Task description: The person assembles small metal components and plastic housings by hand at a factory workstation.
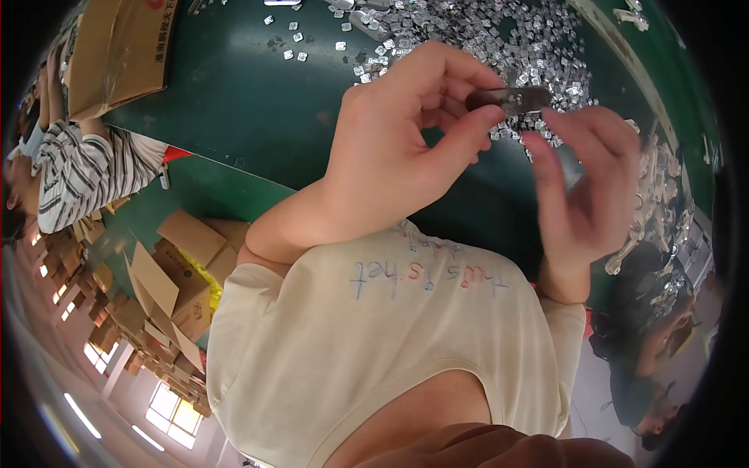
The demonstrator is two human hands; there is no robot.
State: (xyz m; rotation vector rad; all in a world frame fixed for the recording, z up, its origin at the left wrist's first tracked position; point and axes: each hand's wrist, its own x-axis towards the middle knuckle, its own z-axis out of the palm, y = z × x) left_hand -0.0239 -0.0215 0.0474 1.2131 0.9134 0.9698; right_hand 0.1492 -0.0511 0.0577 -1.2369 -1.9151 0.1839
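Observation:
In front of my chest, my left hand (409,140) pinches a dark, flat metal strip (521,99) with rounded ends between thumb and fingers. The strip lies roughly level, and its left end is partly covered by the fingertips. My right hand (589,179) is slightly blurred. Its index fingertip is at or very near the strip's right end, and I cannot tell whether it touches. The right thumb stands apart from the index finger, with no thing visible between them. Behind and below the strip spreads a heap of small, square, shiny metal pieces (460,31).
The green tabletop (234,86) carries several loose square pieces at the far left. Longer silvery metal parts (649,187) lie along the right. A cardboard box (121,58) stands on the left, with an open carton (183,273) below. People sit at the left and lower right.

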